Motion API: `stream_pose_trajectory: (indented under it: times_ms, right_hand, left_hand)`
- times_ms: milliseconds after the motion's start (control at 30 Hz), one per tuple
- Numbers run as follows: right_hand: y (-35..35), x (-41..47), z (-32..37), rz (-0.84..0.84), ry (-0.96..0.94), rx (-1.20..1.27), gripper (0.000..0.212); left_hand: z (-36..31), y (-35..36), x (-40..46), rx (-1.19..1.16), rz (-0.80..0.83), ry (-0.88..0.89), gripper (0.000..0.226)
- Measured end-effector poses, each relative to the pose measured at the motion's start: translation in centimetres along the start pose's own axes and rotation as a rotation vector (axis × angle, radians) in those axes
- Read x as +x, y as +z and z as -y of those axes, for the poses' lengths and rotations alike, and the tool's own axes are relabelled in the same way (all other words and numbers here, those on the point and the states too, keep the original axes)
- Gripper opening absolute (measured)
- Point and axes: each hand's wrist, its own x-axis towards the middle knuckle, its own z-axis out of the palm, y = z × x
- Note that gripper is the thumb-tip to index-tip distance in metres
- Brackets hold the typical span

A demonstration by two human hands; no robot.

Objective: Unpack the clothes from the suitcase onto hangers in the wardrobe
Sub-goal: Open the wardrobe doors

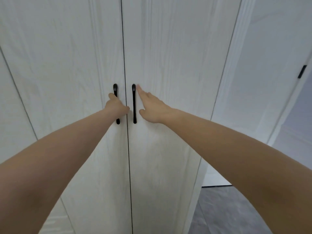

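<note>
A white wood-grain wardrobe fills the view, its two middle doors closed: the left door [76, 65] and the right door [177, 65]. Each carries a black vertical handle beside the centre gap. My left hand [116, 107] grips the left handle [115, 89], fingers curled round it. My right hand [152, 107] is stretched out with straight fingers just right of the right handle [134, 103], fingertips near its top end and apparently on the door. No suitcase, clothes or hangers are in view.
Another wardrobe door panel [11, 107] stands at the far left. To the right is a white wall [253, 81] and a white room door [297, 115] with a black fitting [301, 71]. Grey floor [228, 213] shows at the lower right.
</note>
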Motion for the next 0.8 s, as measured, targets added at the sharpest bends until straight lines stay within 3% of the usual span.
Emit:
stream_pose_trajectory:
  times_ms: [100,233,333,467,567,700,800]
  right_hand:
    - [0.2,1.1,0.0,0.019,0.035,0.167,0.086]
    - [1.7,3.2,1.0,-0.106,0.180,0.399,0.086]
    - [3.3,3.8,2.3,-0.225,0.225,0.571,0.081]
    - [4.7,4.2,3.3,-0.326,0.348,0.820,0.060]
    - [5.4,3.9,4.0,-0.323,0.430,0.851,0.058]
    - [6.0,3.0,6.9,-0.319,0.555,0.926,0.070]
    - [5.7,1.9,9.8,-0.228,0.600,0.975,0.061]
  left_hand:
    - [0.4,0.3,-0.8,-0.001,-0.055,0.042,0.053]
    - [1.3,0.7,-2.7,-0.035,-0.193,0.115,0.033]
    - [2.0,0.7,-4.6,-0.001,-0.290,0.156,0.040]
    - [3.3,0.3,-6.7,0.032,-0.383,0.187,0.046]
    - [4.4,-0.6,-8.3,0.089,-0.415,0.173,0.048]
    - [5.7,-2.4,-10.4,0.154,-0.438,0.177,0.053]
    - [6.7,-4.1,-12.1,0.158,-0.441,0.189,0.051]
